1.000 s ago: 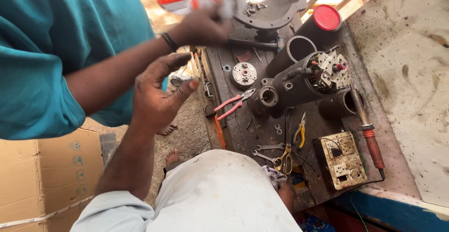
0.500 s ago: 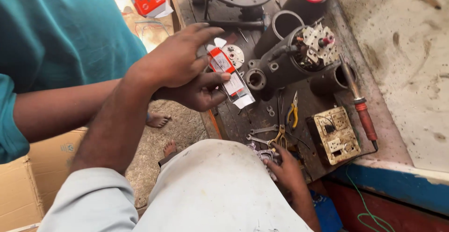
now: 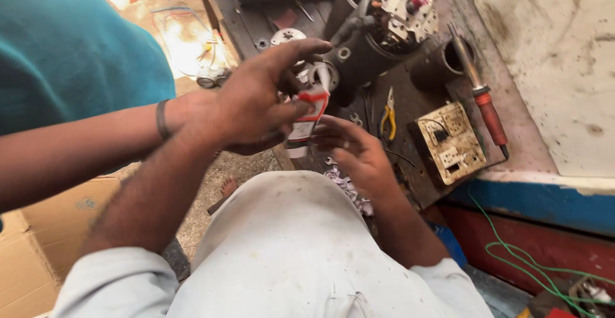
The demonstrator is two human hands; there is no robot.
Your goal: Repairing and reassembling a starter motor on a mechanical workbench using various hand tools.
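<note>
Left hand: reaching in from the left, fingers curling round a small red-and-white tube, gripping it.
Right hand: sitting just right of the tube, fingers half curled and touching its lower end; whether it is gripping is hard to tell.
Tube: hanging above the near edge of the worktop, in front of the dark motor; its lower part is hiding behind the fingers.
Other person: a forearm with a dark wristband is lying behind the left hand, its hand hiding there; the teal shirt is filling the far left.
Worktop edges: the soldering iron and the cream switch box are crowding the right edge; yellow pliers are lying between them and the hands.
Open room: little around the hands; the pale wall is closing off the right.
Cut off: the motor's top is running out of view.
</note>
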